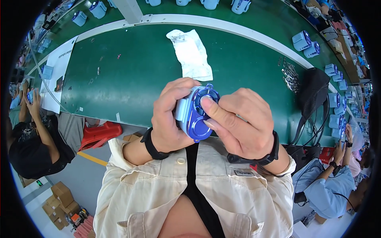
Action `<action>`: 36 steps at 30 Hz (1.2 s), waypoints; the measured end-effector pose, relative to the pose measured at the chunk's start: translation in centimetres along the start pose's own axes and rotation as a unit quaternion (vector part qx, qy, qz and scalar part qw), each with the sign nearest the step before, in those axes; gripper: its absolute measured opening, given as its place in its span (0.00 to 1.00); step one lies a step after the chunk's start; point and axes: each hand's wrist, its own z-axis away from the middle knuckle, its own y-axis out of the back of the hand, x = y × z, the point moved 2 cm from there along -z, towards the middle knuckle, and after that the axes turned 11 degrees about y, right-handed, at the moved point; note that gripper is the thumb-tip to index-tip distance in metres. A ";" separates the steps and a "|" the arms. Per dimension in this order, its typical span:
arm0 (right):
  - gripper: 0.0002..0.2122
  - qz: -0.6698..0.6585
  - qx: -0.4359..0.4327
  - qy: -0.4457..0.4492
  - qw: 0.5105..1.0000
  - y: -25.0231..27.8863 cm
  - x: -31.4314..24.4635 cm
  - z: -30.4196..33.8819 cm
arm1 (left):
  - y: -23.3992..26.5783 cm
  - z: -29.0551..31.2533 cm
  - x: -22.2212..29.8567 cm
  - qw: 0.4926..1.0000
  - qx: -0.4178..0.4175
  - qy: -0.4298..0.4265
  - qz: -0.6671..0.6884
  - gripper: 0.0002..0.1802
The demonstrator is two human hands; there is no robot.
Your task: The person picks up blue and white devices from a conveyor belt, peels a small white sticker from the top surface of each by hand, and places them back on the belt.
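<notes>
A light-blue plastic device with a darker blue face (199, 125) is held up in front of my chest, above the near edge of the green table. The face carries a round disc, a ring-shaped part and a small loop at its far end. My left hand (170, 111) wraps around the light-blue body from the left. My right hand (243, 121) is closed at the right side, its thumb pressed onto the ring-shaped part and its other fingers curled. Anything small pinched in those fingers is hidden.
A crumpled white cloth or paper (192, 55) lies on the green table (131, 71). Toward the right are a pile of small metal parts (291, 77) and a black bag (312, 91) with cables. Similar blue devices (301, 40) stand beyond the white rail. People sit working on both sides.
</notes>
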 end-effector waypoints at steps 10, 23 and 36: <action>0.18 -0.333 0.135 -0.239 0.902 0.0 1.0 1.3 | -0.4 -0.6 0.9 0.995 -0.079 0.007 0.065 0.46; 0.16 -0.493 0.230 -0.198 0.816 -5.1 -0.5 1.0 | -0.2 0.0 0.5 0.997 0.003 -0.070 -0.017 0.35; 0.22 -0.494 0.145 -0.215 0.830 -4.1 0.4 0.5 | -0.5 0.6 0.4 0.999 0.050 -0.008 0.012 0.36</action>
